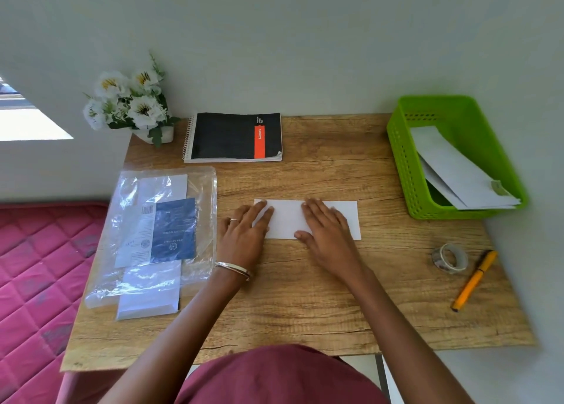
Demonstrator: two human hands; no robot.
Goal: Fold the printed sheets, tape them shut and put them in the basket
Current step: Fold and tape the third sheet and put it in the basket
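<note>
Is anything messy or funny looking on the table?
Nothing is spilled or broken. The notebook has a curled corner at its lower right, and the folded sheets lie tilted in the basket, poking over its near rim.

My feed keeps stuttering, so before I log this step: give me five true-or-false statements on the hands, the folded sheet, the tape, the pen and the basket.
1. Both hands, left hand and right hand, press flat on the folded sheet. True.
2. The tape roll sits on the folded sheet. False: it lies on the wooden table, right of the sheet, beside the orange pen.
3. The green basket already holds folded sheets. True.
4. The right hand holds the orange pen. False: the pen lies untouched.
5. The spiral notebook lies open. False: it is closed.
</note>
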